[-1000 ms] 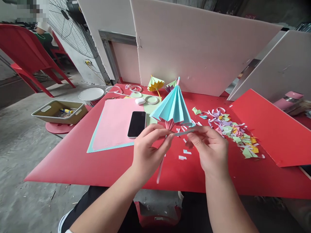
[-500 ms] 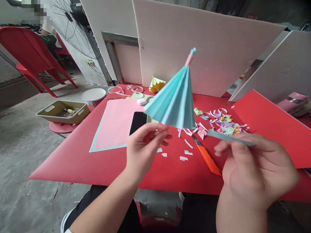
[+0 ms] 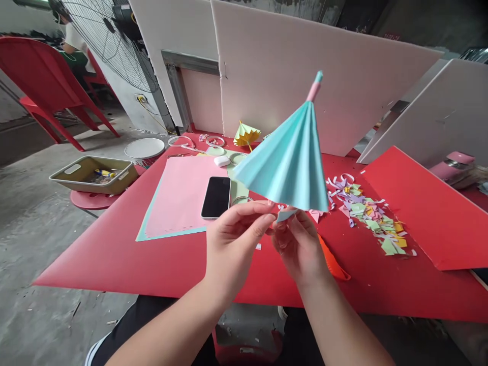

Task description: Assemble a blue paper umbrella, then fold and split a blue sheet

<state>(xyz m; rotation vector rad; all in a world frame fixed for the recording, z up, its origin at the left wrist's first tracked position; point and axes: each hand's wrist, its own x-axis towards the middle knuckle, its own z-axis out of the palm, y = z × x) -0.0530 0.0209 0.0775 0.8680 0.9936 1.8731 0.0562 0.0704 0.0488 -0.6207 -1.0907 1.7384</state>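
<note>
"Fingers (image 3: 246,209) drawn in tight on both sides, aren't they?"

"Yes. The left hand (image 3: 229,241) pinches below the paper umbrella (image 3: 290,168), seemingly on its stem, though I can't see that. The right hand (image 3: 301,246) has a short grey-blue strip (image 3: 285,215) between thumb and fingertips."

"How does the umbrella lie from them?"

"Above and just beyond the fingertips, long axis leaning up to the right, so the pink-and-blue tip (image 3: 314,90) stands over the right hand's side. I'd judge the left nearer the hidden stem; the strip sits beside the left thumb, just under the canopy's edge."

"And past that?"

"An orange tool (image 3: 333,262) by the right wrist, a phone (image 3: 215,198) at the pink sheets' (image 3: 173,198) edge, scraps (image 3: 375,216) off right, then a small yellow-and-green umbrella (image 3: 247,136) at the back."
</note>
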